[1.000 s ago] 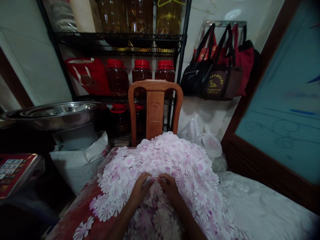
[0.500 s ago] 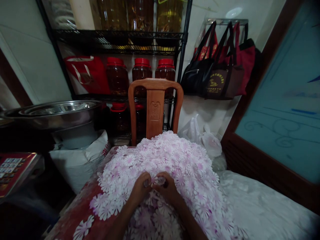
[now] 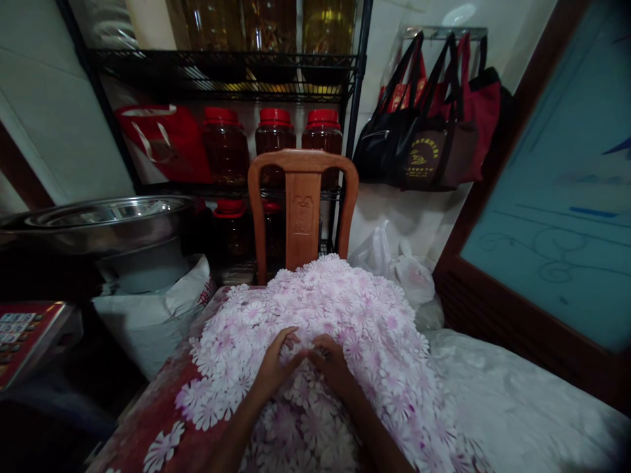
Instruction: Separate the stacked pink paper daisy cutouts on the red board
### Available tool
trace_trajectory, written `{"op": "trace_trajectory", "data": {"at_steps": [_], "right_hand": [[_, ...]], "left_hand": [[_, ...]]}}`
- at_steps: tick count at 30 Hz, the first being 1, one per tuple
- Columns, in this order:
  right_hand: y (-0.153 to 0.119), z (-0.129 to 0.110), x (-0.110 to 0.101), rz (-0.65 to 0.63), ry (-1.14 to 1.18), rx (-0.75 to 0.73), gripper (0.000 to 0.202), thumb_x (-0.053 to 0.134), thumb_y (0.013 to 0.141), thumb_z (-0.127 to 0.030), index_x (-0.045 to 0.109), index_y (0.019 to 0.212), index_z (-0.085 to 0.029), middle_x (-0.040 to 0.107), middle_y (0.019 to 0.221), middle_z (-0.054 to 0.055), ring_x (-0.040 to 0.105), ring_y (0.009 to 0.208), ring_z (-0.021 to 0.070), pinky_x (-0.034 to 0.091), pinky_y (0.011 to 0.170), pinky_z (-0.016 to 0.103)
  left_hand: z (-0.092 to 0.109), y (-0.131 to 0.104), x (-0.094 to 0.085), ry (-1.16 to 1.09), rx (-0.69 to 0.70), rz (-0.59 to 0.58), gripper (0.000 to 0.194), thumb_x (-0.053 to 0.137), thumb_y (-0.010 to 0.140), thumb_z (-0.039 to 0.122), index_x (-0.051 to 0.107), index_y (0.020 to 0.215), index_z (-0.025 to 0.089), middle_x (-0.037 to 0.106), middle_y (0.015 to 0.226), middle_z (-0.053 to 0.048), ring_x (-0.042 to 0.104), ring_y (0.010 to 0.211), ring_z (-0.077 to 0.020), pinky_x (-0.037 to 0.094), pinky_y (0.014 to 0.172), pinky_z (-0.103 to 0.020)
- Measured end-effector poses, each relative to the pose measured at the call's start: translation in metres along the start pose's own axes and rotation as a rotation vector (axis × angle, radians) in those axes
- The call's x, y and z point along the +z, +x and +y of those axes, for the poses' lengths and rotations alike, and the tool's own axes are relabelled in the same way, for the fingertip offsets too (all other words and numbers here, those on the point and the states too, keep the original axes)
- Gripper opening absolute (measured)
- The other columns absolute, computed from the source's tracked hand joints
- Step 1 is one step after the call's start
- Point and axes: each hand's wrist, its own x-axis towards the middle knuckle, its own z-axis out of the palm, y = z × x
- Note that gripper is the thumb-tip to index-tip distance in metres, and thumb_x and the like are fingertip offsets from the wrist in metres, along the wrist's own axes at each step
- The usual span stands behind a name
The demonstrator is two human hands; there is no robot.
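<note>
Left hand (image 3: 276, 361) and right hand (image 3: 335, 366): fingers curled, thumbs nearly meeting; cannot tell whether anything is gripped. White-and-pink flower cutouts (image 3: 340, 295) heap beneath and toward twelve o'clock. Light fingertip pressure should prevent creasing.

One bare left hand (image 3: 273, 365), one right hand (image 3: 333, 365); one carved reddish-brown wooden chair (image 3: 302, 217) at twelve o'clock; at least five red-lidded clear jars (image 3: 225, 151) toward eleven; uncountable white-and-lilac daisy-shaped flowers (image 3: 340, 295).
</note>
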Motion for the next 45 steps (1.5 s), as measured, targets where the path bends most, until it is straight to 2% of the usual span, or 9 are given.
{"op": "trace_trajectory", "data": {"at_steps": [4, 7, 12, 17, 20, 23, 28, 35, 45], "right_hand": [[0.003, -0.006, 0.001, -0.023, 0.017, -0.037, 0.028, 0.067, 0.070, -0.040, 0.053, 0.064, -0.016, 0.055, 0.077, 0.003, 0.052, 0.075, 0.0128, 0.044, 0.071, 0.025], [0.003, -0.010, -0.001, -0.046, 0.021, -0.049, 0.027, 0.068, 0.070, -0.038, 0.055, 0.063, -0.016, 0.055, 0.074, 0.003, 0.052, 0.071, 0.0120, 0.043, 0.067, 0.024], [0.002, -0.013, -0.007, -0.066, 0.020, -0.049, 0.023, 0.067, 0.069, -0.037, 0.060, 0.064, -0.015, 0.056, 0.073, 0.003, 0.052, 0.069, 0.0114, 0.041, 0.064, 0.023], [0.001, -0.011, -0.008, -0.032, 0.016, -0.047, 0.019, 0.070, 0.065, -0.028, 0.056, 0.060, -0.014, 0.054, 0.072, 0.001, 0.050, 0.066, 0.0096, 0.038, 0.060, 0.020], [0.001, -0.007, -0.008, -0.002, 0.015, -0.051, 0.016, 0.069, 0.063, -0.022, 0.056, 0.060, -0.014, 0.054, 0.071, 0.000, 0.051, 0.067, 0.0097, 0.038, 0.061, 0.020], [0.001, -0.003, -0.007, 0.018, 0.023, -0.057, 0.013, 0.069, 0.063, -0.020, 0.057, 0.061, -0.015, 0.056, 0.070, 0.000, 0.052, 0.068, 0.0097, 0.039, 0.062, 0.020], [0.002, 0.000, -0.003, -0.006, 0.067, -0.087, 0.014, 0.071, 0.064, -0.027, 0.062, 0.065, -0.016, 0.058, 0.073, 0.002, 0.055, 0.070, 0.0110, 0.044, 0.064, 0.022], [-0.001, 0.000, 0.001, -0.030, 0.083, -0.061, 0.021, 0.067, 0.069, -0.037, 0.065, 0.071, -0.016, 0.060, 0.082, 0.005, 0.056, 0.072, 0.0111, 0.046, 0.061, 0.022], [0.002, -0.004, -0.001, -0.028, 0.081, -0.054, 0.019, 0.066, 0.070, -0.031, 0.063, 0.061, -0.015, 0.057, 0.067, 0.002, 0.052, 0.063, 0.0089, 0.043, 0.059, 0.020]], "left_hand": [[-0.006, 0.005, 0.000, -0.038, 0.037, -0.016, 0.030, 0.063, 0.068, 0.042, 0.061, 0.073, 0.013, 0.058, 0.090, -0.006, 0.054, 0.088, -0.0094, 0.044, 0.083, -0.022], [-0.011, 0.006, 0.001, -0.052, 0.029, -0.008, 0.031, 0.064, 0.067, 0.041, 0.058, 0.064, 0.011, 0.059, 0.083, -0.006, 0.055, 0.083, -0.0092, 0.045, 0.079, -0.022], [-0.013, 0.006, 0.000, -0.071, 0.009, -0.011, 0.033, 0.066, 0.064, 0.043, 0.059, 0.065, 0.010, 0.059, 0.083, -0.006, 0.056, 0.082, -0.0093, 0.045, 0.078, -0.021], [-0.003, 0.004, -0.004, -0.069, -0.021, 0.059, 0.045, 0.067, 0.064, 0.041, 0.053, 0.097, 0.014, 0.056, 0.088, -0.004, 0.053, 0.084, -0.0077, 0.043, 0.082, -0.020], [0.003, 0.002, -0.006, -0.060, -0.008, 0.077, 0.035, 0.065, 0.065, 0.041, 0.051, 0.080, 0.012, 0.052, 0.080, -0.001, 0.050, 0.078, -0.0058, 0.041, 0.077, -0.017], [0.005, 0.001, -0.005, -0.051, 0.012, 0.009, 0.032, 0.065, 0.066, 0.040, 0.053, 0.065, 0.011, 0.053, 0.074, -0.001, 0.050, 0.075, -0.0060, 0.040, 0.076, -0.017], [0.002, 0.002, -0.002, -0.047, 0.022, -0.070, 0.029, 0.066, 0.066, 0.040, 0.065, 0.077, 0.013, 0.057, 0.082, -0.004, 0.053, 0.081, -0.0081, 0.041, 0.078, -0.019], [-0.007, 0.006, -0.001, -0.033, 0.022, -0.049, 0.030, 0.057, 0.073, 0.041, 0.065, 0.075, 0.013, 0.056, 0.082, -0.005, 0.052, 0.083, -0.0076, 0.040, 0.080, -0.019], [-0.003, 0.003, -0.001, -0.040, 0.040, -0.103, 0.029, 0.064, 0.067, 0.040, 0.066, 0.082, 0.014, 0.058, 0.085, -0.005, 0.054, 0.084, -0.0087, 0.043, 0.080, -0.020]]}}
